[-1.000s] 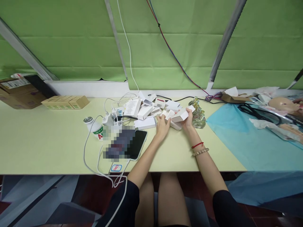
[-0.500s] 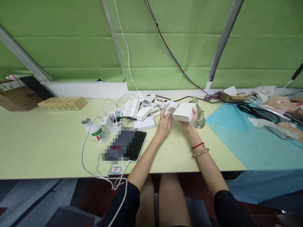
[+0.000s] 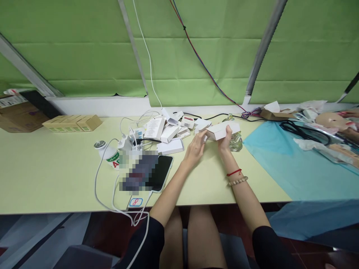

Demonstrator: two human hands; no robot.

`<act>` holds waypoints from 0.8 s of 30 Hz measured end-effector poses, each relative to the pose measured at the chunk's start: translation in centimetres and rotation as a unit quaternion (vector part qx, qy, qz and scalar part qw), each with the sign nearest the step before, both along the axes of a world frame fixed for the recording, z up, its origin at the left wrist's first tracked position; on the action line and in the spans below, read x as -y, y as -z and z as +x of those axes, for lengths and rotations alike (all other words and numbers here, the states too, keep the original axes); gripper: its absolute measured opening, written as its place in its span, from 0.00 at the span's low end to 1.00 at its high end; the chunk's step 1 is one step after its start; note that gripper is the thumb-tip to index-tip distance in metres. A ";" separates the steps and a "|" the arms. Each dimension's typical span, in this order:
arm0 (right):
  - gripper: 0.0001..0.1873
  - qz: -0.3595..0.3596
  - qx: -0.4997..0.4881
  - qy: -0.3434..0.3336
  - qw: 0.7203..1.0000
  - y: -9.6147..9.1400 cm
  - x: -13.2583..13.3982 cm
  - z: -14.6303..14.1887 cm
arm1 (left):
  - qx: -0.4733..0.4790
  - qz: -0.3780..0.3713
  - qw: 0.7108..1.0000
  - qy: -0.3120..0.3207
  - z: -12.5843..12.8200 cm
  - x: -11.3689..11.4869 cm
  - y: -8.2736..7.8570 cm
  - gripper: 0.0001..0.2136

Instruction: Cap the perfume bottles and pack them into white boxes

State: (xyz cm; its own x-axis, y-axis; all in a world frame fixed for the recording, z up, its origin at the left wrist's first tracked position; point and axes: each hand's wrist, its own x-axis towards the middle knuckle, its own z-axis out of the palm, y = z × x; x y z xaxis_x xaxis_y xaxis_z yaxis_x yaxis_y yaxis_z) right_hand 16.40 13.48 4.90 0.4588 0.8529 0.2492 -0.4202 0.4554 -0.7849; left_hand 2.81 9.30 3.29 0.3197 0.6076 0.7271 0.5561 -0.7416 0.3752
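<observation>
A small white cardboard box (image 3: 220,130) is held tilted above the table. My right hand (image 3: 224,140) grips it from its near side, with the thumb along its front. My left hand (image 3: 196,145) is at the box's left end, its curled fingers on what looks like an end flap. Behind the box, and partly hidden by it, stand several small clear glass bottles (image 3: 236,142) with yellowish tops. To the left of my hands lies a heap of white cartons (image 3: 169,132), some with print on them.
Left of the heap are a plug block (image 3: 126,143), white cables, a white bottle (image 3: 108,154) and a phone (image 3: 162,173). A row of tan boxes (image 3: 73,123) lies farther left. Blue sheeting (image 3: 275,157) covers the right side, with black cable (image 3: 301,130) and a doll-like head (image 3: 331,121).
My right hand has turned the white box so its side faces me more. My left fingers have come to the box's left end. At the far right, a hand appears near the doll-like head.
</observation>
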 end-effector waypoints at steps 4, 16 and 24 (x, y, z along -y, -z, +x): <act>0.38 0.033 0.165 0.128 0.977 0.6 0.1 0.3 | -0.022 0.007 0.999 -0.026 0.4 0.4 0.0 0.26; 0.44 0.104 0.406 0.214 0.882 0.1 1.4 -0.3 | 0.019 0.050 0.998 -0.028 0.9 -0.1 0.9 0.25; 0.25 0.086 0.511 0.088 0.851 1.5 1.1 -1.0 | 0.183 -0.028 0.982 -0.028 0.0 -1.5 0.9 0.22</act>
